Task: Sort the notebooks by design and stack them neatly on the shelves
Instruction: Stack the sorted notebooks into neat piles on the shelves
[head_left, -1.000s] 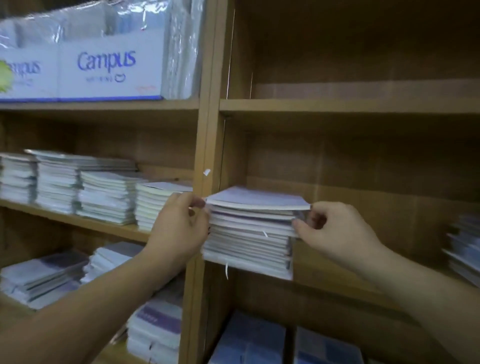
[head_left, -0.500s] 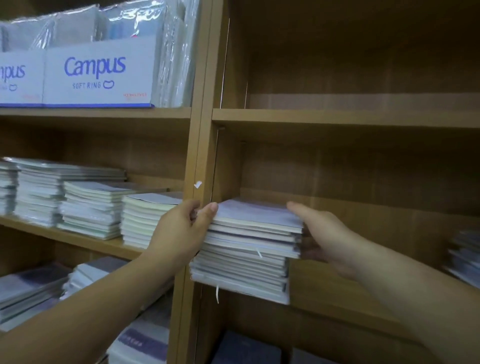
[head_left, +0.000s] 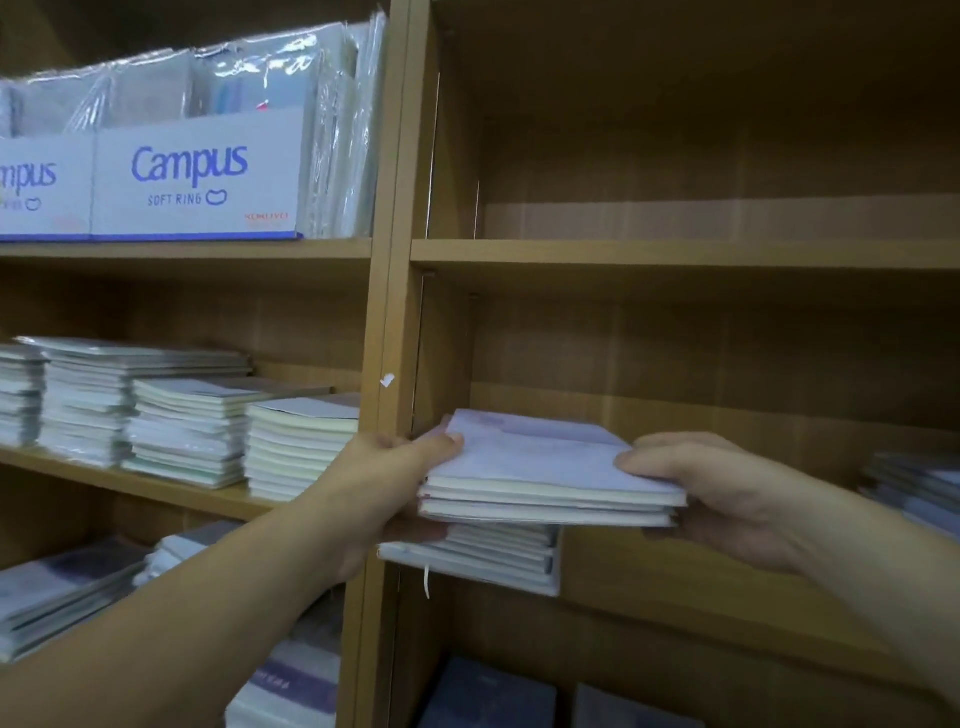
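Observation:
A few pale lilac notebooks (head_left: 540, 467) are lifted just off the stack (head_left: 493, 556) that lies at the left end of the middle right shelf (head_left: 701, 587). My left hand (head_left: 384, 488) grips their left edge, thumb on top. On the right edge my right hand (head_left: 717, 493) holds them, thumb over the cover and fingers underneath. The lifted notebooks sit slightly skewed to the right over the lower stack.
The wooden upright (head_left: 384, 364) stands beside my left hand. Several white notebook stacks (head_left: 187, 426) fill the left shelf. Campus boxes (head_left: 192, 182) sit above. More notebooks lie at the far right (head_left: 914, 488) and on lower shelves (head_left: 488, 696).
My hands went from steadying the whole stack's sides to gripping its top few notebooks, which now sit raised and shifted right of the rest. The camera has moved closer.

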